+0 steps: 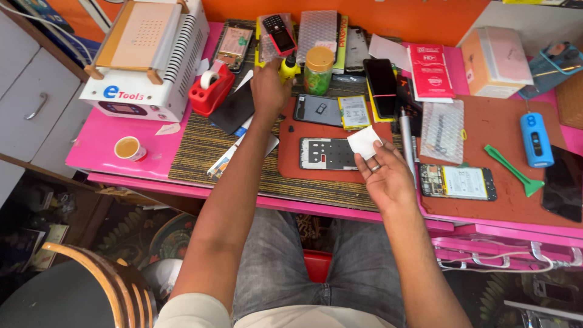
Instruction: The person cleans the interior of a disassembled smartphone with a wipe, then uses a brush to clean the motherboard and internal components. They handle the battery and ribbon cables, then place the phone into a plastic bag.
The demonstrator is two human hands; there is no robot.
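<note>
Left hand clenched round yellow bottle; right hand pinching white wipe above frame. Advice: dab sparingly, keep bottle upright, wipe clear of battery.

Red flat package behind black phone screen

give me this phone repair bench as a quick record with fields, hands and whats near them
setting: pink workbench with a brown work mat
left hand: reaching onto a small yellow squeeze bottle with black nozzle
right hand: pinching a small white square wipe
below wipe: black phone frame lying flat
near right: opened phone showing its battery, green plastic pry tool
near left: red tape dispenser, paper cup of tea
</note>
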